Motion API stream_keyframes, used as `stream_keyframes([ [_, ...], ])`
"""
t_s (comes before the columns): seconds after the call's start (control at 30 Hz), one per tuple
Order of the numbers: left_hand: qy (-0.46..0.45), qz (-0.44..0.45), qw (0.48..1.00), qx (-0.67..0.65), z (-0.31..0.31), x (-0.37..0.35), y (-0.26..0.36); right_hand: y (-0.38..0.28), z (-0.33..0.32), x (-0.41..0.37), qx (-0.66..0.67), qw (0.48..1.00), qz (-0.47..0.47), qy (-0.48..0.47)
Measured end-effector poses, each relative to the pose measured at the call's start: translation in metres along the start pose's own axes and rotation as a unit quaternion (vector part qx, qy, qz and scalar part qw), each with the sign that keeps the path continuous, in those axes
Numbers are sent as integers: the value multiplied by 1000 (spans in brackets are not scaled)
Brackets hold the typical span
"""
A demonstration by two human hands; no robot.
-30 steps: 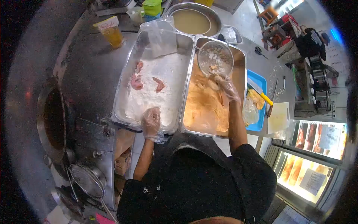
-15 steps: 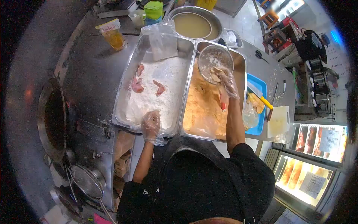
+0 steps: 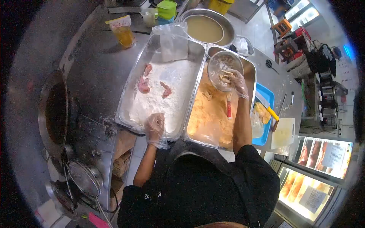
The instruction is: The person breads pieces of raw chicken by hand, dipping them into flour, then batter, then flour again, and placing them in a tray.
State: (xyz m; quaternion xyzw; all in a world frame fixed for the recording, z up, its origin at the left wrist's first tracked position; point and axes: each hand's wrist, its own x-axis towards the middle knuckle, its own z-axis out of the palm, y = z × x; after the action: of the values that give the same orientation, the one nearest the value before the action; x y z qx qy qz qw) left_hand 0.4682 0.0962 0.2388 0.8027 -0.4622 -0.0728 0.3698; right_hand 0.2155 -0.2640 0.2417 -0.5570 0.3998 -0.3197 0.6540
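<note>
The right hand (image 3: 237,83), in a clear glove, has its fingers closed around a pale coated piece (image 3: 226,78), held at the sieve (image 3: 217,65). Compared with a moment ago, that hand reaches in more from the sieve's right side, and the red-ended thing (image 3: 229,108) in the tan coating (image 3: 205,121), partly hidden by the forearm before, now shows clearly. The piece lies at the fingertips, over the mesh; I can't tell whether it touches it.

The left hand (image 3: 155,127), gloved too, stays at the near end of the left metal tray (image 3: 196,49), loosely curled; I can't tell if it has hold of anything. That tray has white flour (image 3: 146,108) in it, with raw pieces (image 3: 144,86) lying on top and a clear bag (image 3: 174,51) at its far end. The right metal tray (image 3: 251,72) contains the tan coating, and the sieve is at its far end.

Beyond the trays is a round metal bowl (image 3: 181,16) of cloudy liquid. To the right, a blue tray (image 3: 269,95) holds yellowish food (image 3: 262,112), with a yellow-handled knife (image 3: 272,113) across it, beside a white cutting board (image 3: 283,133).
</note>
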Motion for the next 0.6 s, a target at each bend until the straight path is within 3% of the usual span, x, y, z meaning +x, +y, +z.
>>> stream_keyframes([
  [0.03, -3, -5, 1000, 0, -1, 2, 1, -24, 12, -8, 85, 996, -6, -37],
  [0.13, -8, -17, 1000, 0, -1, 0, 3, -74, 34, 12, 53, 994, -71, -67],
  [0.17, -4, -19, 1000, 1, 3, -1, -1, -63, 23, 59, -125, 986, -87, -62],
  [0.2, 0, -19, 1000, 3, 5, -1, -3, -69, 30, 80, -97, 993, -64, -18],
  [0.23, 22, 11, 1000, 5, -1, 2, 6, -89, 41, 88, -66, 993, -90, -32],
  [0.33, 23, -27, 999, 41, 11, -10, -7, -62, 43, 212, -319, 900, -296, 32],
  [0.43, 2, -95, 995, -15, 6, -1, 1, -39, 38, 286, -288, 944, -129, -94],
  [0.53, 27, -108, 993, -27, -4, 4, 18, 46, 11, 395, -22, 973, 66, -222],
  [0.6, 20, -90, 996, 11, -1, 1, 11, 24, 28, 347, -91, 976, -96, -170],
])
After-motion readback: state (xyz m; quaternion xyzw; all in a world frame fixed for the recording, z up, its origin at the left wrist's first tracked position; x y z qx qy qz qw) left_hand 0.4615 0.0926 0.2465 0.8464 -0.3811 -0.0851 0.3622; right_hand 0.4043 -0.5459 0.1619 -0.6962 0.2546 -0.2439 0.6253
